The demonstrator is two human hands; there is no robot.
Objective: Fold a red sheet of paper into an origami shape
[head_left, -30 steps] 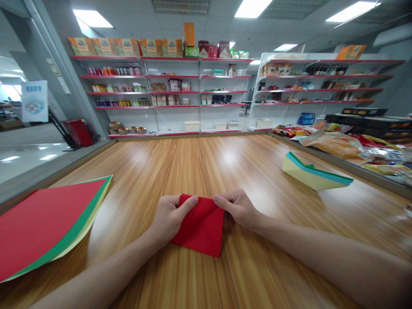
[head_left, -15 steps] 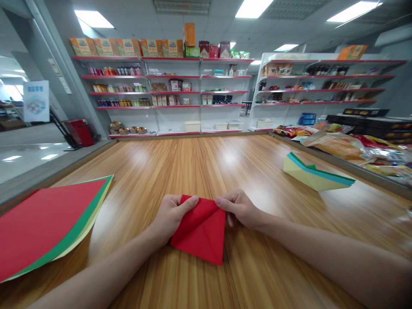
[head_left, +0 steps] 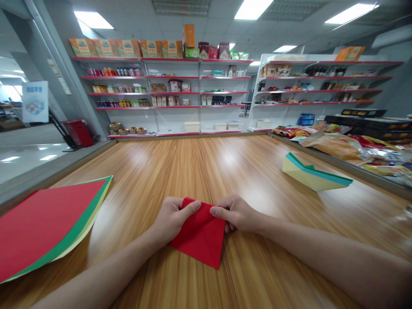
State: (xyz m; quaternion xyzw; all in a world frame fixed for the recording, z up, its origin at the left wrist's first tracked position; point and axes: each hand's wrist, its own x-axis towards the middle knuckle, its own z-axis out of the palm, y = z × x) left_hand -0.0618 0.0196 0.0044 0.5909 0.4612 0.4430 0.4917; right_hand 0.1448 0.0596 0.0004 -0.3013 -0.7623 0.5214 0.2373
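Note:
A folded piece of red paper (head_left: 203, 238), roughly square with creases across it, is held just above the wooden table (head_left: 154, 171). My left hand (head_left: 175, 216) pinches its upper left edge, thumb on the front and fingers behind. At the upper right edge, my right hand (head_left: 236, 213) grips the same paper, its thumb lying on the front face. The two thumbs are a short gap apart along the top. What the fingers do behind the paper is hidden.
On the left lies a stack of coloured sheets (head_left: 54, 223), red on top, green and pale yellow below. A folded paper boat (head_left: 312, 174) in yellow, blue and green stands to the right. Snack packets (head_left: 341, 146) line the right edge; stocked shelves (head_left: 174, 92) stand behind.
My right thumb has moved left and slightly down over the red paper's top edge. The paper has shifted slightly toward me, and its lower tip points further down.

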